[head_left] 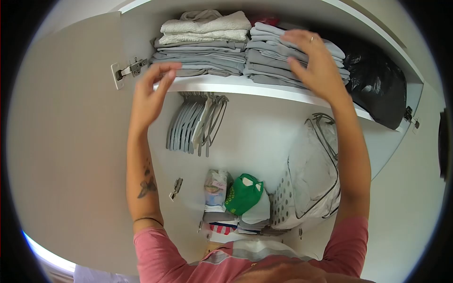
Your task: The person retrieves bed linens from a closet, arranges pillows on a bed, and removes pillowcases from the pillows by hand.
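Both arms reach up to the top shelf of a cabinet. My left hand [152, 94] is raised at the shelf's left front edge, thumb and fingers apart with nothing between them. Just beyond it lies a stack of folded grey cloths [207, 57], topped by folded cream towels [207, 28]. My right hand [315, 63] is in front of a second stack of folded grey cloths [268, 56], fingers spread and thumb apart. It covers part of that stack; whether it touches the cloth I cannot tell.
A black plastic bag [377, 75] fills the shelf's right end. Below the shelf [226, 88] hang grey hangers [186, 125]. Lower down are a green bag [244, 193], a clear bag [215, 186] and a white perforated basket [283, 203]. The left door [71, 141] stands open.
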Available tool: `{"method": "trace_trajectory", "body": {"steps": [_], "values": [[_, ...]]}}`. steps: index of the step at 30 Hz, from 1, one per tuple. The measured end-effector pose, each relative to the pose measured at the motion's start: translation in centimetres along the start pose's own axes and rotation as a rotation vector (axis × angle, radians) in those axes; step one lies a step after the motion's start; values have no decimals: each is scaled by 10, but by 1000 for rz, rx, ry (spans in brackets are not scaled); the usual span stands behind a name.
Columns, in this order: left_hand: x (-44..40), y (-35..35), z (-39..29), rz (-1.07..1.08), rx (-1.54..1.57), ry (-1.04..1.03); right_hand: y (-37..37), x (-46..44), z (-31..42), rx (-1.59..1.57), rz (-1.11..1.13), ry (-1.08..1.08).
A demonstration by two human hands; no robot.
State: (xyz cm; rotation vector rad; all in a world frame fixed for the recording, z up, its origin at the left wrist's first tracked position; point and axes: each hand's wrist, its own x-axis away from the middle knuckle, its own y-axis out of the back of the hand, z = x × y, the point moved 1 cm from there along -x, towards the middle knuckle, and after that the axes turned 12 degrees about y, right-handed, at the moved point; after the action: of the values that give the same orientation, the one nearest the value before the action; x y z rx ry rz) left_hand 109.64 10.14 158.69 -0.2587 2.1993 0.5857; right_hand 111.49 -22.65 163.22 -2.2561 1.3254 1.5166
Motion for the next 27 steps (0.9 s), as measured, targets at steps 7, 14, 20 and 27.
{"method": "trace_trajectory", "body": {"steps": [7, 14, 20, 27], "values": [[-109, -29, 0, -317, -689, -453, -14, -19, -81, -6, 212, -306], [-167, -43, 20, -54, -933, -229, -36, -33, -97, -39, 438, -436], [-188, -25, 32, 3, -747, -41, -28, -11, -130, -637, 170, -862], [-191, -23, 32, 66, -652, 89, -24, -4, -132, -940, -12, -983]]}}
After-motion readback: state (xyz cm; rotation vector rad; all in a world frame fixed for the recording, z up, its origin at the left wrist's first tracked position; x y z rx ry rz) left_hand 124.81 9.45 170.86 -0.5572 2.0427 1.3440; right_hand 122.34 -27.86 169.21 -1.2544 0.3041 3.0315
